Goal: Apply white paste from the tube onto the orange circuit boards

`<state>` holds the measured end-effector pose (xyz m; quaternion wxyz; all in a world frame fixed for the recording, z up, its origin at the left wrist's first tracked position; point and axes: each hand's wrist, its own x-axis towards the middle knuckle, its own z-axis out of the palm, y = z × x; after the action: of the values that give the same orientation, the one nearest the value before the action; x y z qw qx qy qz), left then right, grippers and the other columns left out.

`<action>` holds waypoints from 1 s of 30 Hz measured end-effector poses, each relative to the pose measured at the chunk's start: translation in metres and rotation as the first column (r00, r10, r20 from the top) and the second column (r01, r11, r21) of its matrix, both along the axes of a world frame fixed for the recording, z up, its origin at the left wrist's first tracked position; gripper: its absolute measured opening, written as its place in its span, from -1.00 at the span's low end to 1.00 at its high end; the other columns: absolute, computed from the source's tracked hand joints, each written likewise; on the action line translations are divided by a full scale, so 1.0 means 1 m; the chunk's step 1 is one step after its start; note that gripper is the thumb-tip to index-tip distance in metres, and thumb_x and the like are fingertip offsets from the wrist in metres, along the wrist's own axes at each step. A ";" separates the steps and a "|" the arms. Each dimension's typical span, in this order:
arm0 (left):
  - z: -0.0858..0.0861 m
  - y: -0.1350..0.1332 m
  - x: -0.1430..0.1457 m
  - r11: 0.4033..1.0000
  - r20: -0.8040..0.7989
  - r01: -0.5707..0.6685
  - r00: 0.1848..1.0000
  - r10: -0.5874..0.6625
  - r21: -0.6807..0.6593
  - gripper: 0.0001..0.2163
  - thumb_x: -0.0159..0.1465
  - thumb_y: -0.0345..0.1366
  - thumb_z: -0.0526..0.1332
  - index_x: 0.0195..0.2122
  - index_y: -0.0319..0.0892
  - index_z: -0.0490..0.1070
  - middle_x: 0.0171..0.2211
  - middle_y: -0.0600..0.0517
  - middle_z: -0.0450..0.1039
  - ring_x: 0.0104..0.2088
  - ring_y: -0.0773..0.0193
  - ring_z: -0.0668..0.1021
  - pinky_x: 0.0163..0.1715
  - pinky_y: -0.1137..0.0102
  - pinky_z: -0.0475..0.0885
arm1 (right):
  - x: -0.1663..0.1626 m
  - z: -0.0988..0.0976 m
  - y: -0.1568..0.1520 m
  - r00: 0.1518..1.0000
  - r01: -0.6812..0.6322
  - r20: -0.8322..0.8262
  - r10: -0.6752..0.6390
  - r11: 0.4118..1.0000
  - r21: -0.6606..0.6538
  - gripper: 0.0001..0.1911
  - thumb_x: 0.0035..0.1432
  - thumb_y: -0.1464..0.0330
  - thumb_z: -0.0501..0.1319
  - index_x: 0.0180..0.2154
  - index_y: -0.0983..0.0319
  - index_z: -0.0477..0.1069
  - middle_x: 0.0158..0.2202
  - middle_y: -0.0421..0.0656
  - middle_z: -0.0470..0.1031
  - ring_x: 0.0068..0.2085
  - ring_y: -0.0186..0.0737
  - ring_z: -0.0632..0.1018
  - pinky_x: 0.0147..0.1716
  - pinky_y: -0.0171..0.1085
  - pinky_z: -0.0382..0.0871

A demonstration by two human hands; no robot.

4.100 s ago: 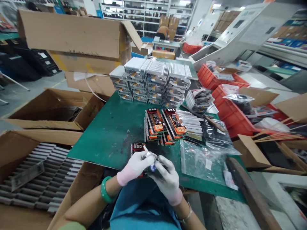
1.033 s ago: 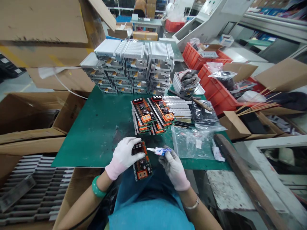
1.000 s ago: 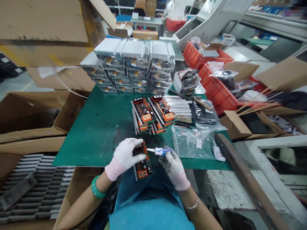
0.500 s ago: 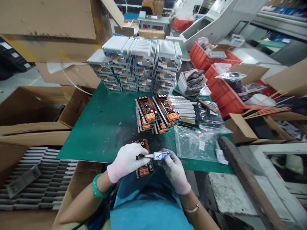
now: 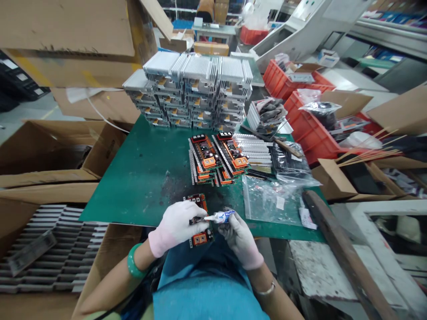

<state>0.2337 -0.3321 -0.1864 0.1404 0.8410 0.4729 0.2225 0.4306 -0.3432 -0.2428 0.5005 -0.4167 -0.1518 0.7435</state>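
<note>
Tube [image 5: 223, 217] is at three o'clock of the left hand [image 5: 180, 221], which pinches a dark part [image 5: 196, 220], grip of the right hand [image 5: 239, 236] closed round the tube; steady, light nozzle [image 5: 210, 218] contact appears advisable.

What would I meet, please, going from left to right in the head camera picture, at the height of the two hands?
Cardboard box of grey parts, left hand, blue and white tube, right hand, clear plastic bag, long brown bar.

White gloves [image 5: 180, 221], pink cuffs [image 5: 158, 242], green bangle [image 5: 132, 262], silver bracelet [image 5: 267, 290], blue apron [image 5: 207, 295]
</note>
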 end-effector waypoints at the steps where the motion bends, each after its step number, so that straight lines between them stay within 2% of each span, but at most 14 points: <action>1: 0.000 -0.001 0.000 1.000 0.006 0.001 1.000 -0.001 0.005 -0.87 0.24 -0.18 0.24 -0.30 -0.11 0.49 -0.41 0.09 0.51 -0.41 0.29 0.52 -0.42 0.39 0.32 | 0.000 0.000 0.000 1.000 0.009 0.023 -0.009 1.000 0.019 -0.57 -0.16 0.10 0.46 -0.27 0.18 0.48 -0.38 -0.18 0.58 -0.46 -0.31 0.54 -0.50 -0.37 0.48; 5: 0.002 -0.003 0.001 0.998 -0.021 0.020 1.000 -0.019 0.066 -0.86 0.29 -0.22 0.17 -0.31 -0.12 0.49 -0.43 0.08 0.52 -0.44 0.30 0.52 -0.46 0.40 0.29 | 0.002 0.003 -0.004 0.983 0.043 0.169 -0.070 0.986 0.161 -0.59 -0.09 0.11 0.43 -0.23 0.18 0.49 -0.27 -0.15 0.59 -0.33 -0.25 0.58 -0.41 -0.34 0.51; 8: 0.004 -0.003 -0.001 0.997 -0.056 0.044 0.998 -0.040 0.070 -0.84 0.31 -0.27 0.12 -0.29 -0.13 0.50 -0.41 0.08 0.54 -0.43 0.30 0.53 -0.45 0.41 0.30 | 0.006 0.008 -0.006 0.946 0.009 0.310 -0.099 0.960 0.281 -0.64 -0.02 0.14 0.40 -0.21 0.19 0.50 -0.23 -0.13 0.60 -0.26 -0.24 0.59 -0.32 -0.32 0.51; 11: 0.007 -0.002 -0.004 0.990 -0.058 0.133 0.990 -0.131 0.034 -0.83 0.32 -0.29 0.11 -0.30 -0.12 0.50 -0.44 0.08 0.53 -0.45 0.33 0.52 -0.46 0.43 0.29 | 0.011 0.012 -0.007 0.915 -0.043 0.389 -0.102 0.937 0.347 -0.68 0.00 0.15 0.38 -0.23 0.19 0.52 -0.25 -0.12 0.61 -0.25 -0.22 0.59 -0.27 -0.29 0.51; 15: 0.011 -0.001 -0.007 0.967 -0.015 0.241 0.971 -0.241 0.085 -0.83 0.30 -0.31 0.09 -0.33 -0.13 0.48 -0.51 0.07 0.48 -0.50 0.33 0.49 -0.49 0.42 0.27 | 0.015 0.013 -0.006 0.917 -0.095 0.395 -0.059 0.928 0.359 -0.68 -0.02 0.14 0.39 -0.25 0.20 0.52 -0.29 -0.11 0.61 -0.30 -0.20 0.59 -0.32 -0.28 0.51; 20: 0.018 0.000 0.000 0.938 0.028 0.280 0.956 -0.292 0.205 -0.81 0.24 -0.37 0.07 -0.50 -0.14 0.38 -0.62 0.07 0.36 -0.57 0.32 0.41 -0.54 0.38 0.21 | 0.015 0.014 -0.004 0.949 -0.097 0.316 -0.009 0.943 0.319 -0.61 -0.08 0.11 0.42 -0.26 0.22 0.51 -0.31 -0.08 0.61 -0.40 -0.22 0.58 -0.43 -0.29 0.49; 23: 0.019 -0.001 0.005 0.928 0.048 0.240 0.963 -0.264 0.283 -0.79 0.19 -0.42 0.06 -0.59 -0.14 0.30 -0.67 0.09 0.28 -0.61 0.33 0.33 -0.58 0.36 0.17 | 0.013 0.019 -0.007 0.932 -0.077 0.357 -0.065 0.926 0.369 -0.66 -0.06 0.13 0.41 -0.28 0.20 0.52 -0.33 -0.09 0.62 -0.40 -0.20 0.59 -0.43 -0.28 0.51; 26: 0.017 -0.001 0.007 0.934 0.063 0.114 0.988 -0.144 0.339 -0.81 0.13 -0.45 0.05 -0.60 -0.15 0.30 -0.68 0.09 0.27 -0.63 0.35 0.29 -0.57 0.36 0.18 | 0.010 0.025 -0.014 0.864 -0.045 0.456 -0.214 0.868 0.494 -0.80 -0.01 0.25 0.38 -0.30 0.16 0.53 -0.30 -0.09 0.63 -0.29 -0.12 0.62 -0.30 -0.18 0.55; 28: 0.015 -0.002 0.008 0.932 0.066 0.024 0.997 -0.051 0.361 -0.82 0.11 -0.45 0.06 -0.60 -0.14 0.31 -0.67 0.09 0.29 -0.61 0.35 0.30 -0.56 0.36 0.19 | 0.010 0.027 -0.020 0.819 -0.075 0.488 -0.303 0.786 0.613 -0.83 0.01 0.38 0.35 -0.27 0.12 0.54 -0.24 -0.10 0.62 -0.21 -0.09 0.62 -0.22 -0.13 0.54; 30: 0.013 -0.002 0.008 0.921 0.079 -0.052 0.997 0.024 0.387 -0.82 0.11 -0.44 0.08 -0.61 -0.14 0.32 -0.67 0.08 0.31 -0.60 0.34 0.32 -0.55 0.35 0.19 | 0.011 0.027 -0.024 0.783 -0.160 0.512 -0.353 0.682 0.714 -0.73 0.00 0.48 0.33 -0.22 0.08 0.53 -0.17 -0.12 0.61 -0.14 -0.08 0.61 -0.17 -0.11 0.54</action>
<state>0.2417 -0.3338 -0.1731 -0.0164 0.8342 0.4302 0.3447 0.4411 -0.3672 -0.2158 0.5863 -0.4098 -0.5627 0.4143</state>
